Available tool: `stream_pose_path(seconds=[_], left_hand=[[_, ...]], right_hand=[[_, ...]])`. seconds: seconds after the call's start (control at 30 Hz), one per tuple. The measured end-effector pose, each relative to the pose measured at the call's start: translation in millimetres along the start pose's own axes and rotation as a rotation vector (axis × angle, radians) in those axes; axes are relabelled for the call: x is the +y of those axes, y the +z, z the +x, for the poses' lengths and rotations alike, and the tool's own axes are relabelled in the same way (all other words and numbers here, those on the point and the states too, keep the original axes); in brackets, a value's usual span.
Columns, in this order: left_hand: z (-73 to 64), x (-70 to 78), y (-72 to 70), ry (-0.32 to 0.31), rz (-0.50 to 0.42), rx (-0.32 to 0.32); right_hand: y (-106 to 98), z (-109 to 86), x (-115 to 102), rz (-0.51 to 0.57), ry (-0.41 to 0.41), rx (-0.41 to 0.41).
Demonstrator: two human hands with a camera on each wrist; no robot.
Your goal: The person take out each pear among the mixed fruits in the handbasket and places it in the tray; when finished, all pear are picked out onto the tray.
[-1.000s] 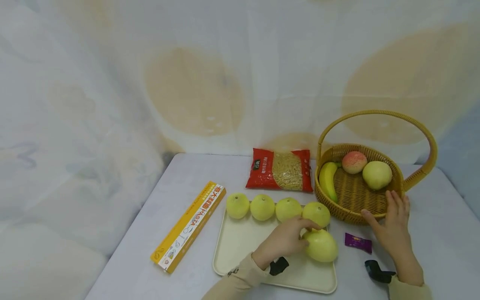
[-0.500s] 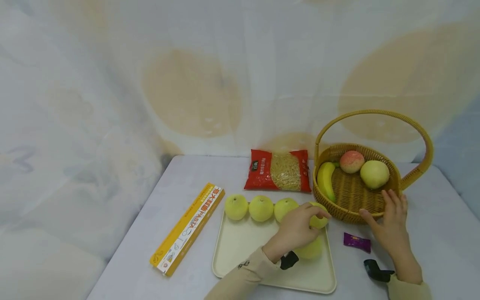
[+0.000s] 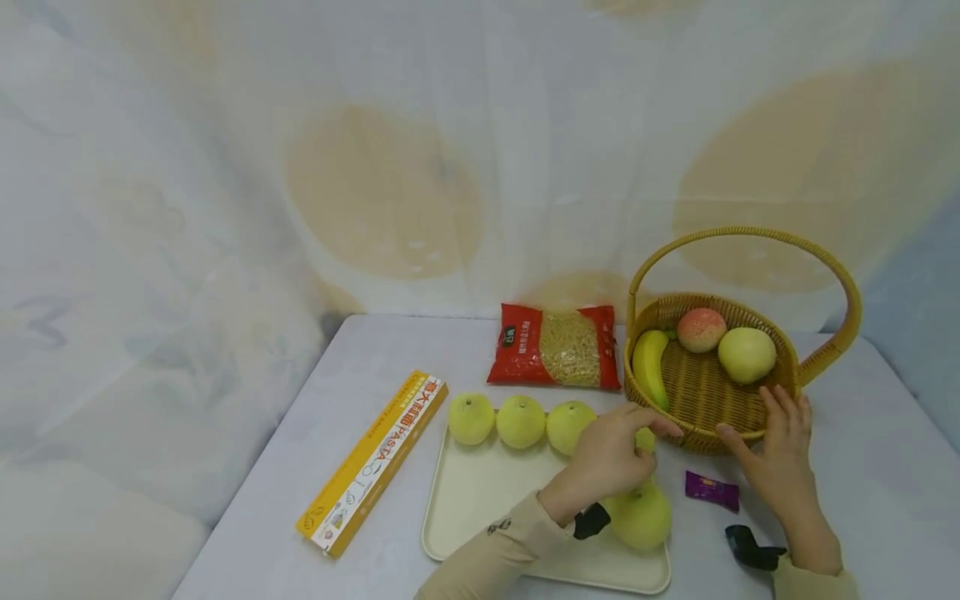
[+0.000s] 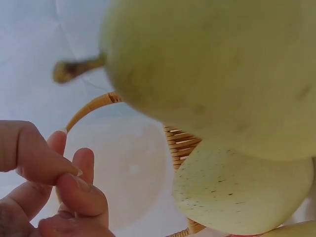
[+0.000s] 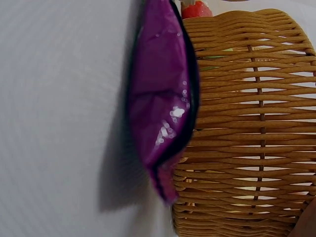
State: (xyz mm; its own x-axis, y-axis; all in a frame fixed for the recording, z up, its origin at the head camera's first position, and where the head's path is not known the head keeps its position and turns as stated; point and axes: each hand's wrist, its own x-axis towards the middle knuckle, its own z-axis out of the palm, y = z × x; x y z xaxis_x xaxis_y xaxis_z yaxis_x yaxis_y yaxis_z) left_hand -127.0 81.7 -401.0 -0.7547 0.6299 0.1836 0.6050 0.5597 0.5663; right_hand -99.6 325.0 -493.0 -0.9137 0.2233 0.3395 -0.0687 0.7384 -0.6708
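My left hand (image 3: 611, 450) hovers over the right side of the cream tray (image 3: 480, 492), fingers loosely bent and holding nothing. Beneath it is a yellow-green pear (image 3: 641, 518) at the tray's right front; in the left wrist view this pear (image 4: 212, 74) looms close, stem to the left. Several similar pears (image 3: 521, 421) line the tray's back edge, the rightmost partly hidden by the hand. My right hand (image 3: 783, 467) rests with spread, fairly straight fingers at the near right rim of the wicker basket (image 3: 708, 437). Inside lie a banana (image 3: 651, 367), a peach (image 3: 701, 330) and a pale yellow fruit (image 3: 747, 355).
A purple-wrapped candy (image 3: 712, 492) lies between tray and basket. Behind the tray is a red bag of pasta (image 3: 555, 346); left of it, a yellow pasta box (image 3: 372, 462) lies aslant. The basket's tall handle (image 3: 750, 233) arches up before the patterned curtain (image 3: 390, 192).
My left hand has let go of the pear at the tray's right front and moved right and away from me, toward the basket. The right hand has stayed at the basket rim.
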Motion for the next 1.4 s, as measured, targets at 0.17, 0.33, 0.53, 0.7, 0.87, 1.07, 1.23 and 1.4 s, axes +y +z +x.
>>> stream_pose_path(seconds=[0.17, 0.33, 0.53, 0.7, 0.87, 1.07, 1.23, 1.4], left_hand=[[10.5, 5.6, -0.2, 0.013, -0.025, -0.013], [31.3, 15.3, -3.1, 0.050, -0.070, -0.014], [79.0, 30.1, -8.9, 0.033, -0.187, -0.017], [126.2, 34.6, -3.7, -0.085, -0.337, 0.014], [159.4, 25.7, 13.5, -0.098, -0.715, 0.014], [184.7, 17.2, 37.4, -0.205, -1.187, 0.040], [198.5, 13.6, 56.7, -0.315, -1.260, 0.126], [208.3, 11.6, 69.6, -0.432, -1.245, 0.204]], right_hand=[[-5.1, -0.1, 2.4, -0.002, 0.014, -0.008], [-9.8, 1.4, 4.6, -0.008, 0.011, 0.005], [-13.4, 3.3, 9.0, -0.002, 0.006, 0.007], [-11.0, 5.1, 10.5, 0.004, 0.002, 0.018], [-3.1, 2.4, 8.6, 0.010, -0.001, 0.020], [5.5, -2.0, 4.4, 0.020, -0.004, 0.038], [7.2, -2.1, 2.8, 0.016, 0.005, 0.055], [3.6, 0.4, -1.0, 0.016, 0.000, 0.063]])
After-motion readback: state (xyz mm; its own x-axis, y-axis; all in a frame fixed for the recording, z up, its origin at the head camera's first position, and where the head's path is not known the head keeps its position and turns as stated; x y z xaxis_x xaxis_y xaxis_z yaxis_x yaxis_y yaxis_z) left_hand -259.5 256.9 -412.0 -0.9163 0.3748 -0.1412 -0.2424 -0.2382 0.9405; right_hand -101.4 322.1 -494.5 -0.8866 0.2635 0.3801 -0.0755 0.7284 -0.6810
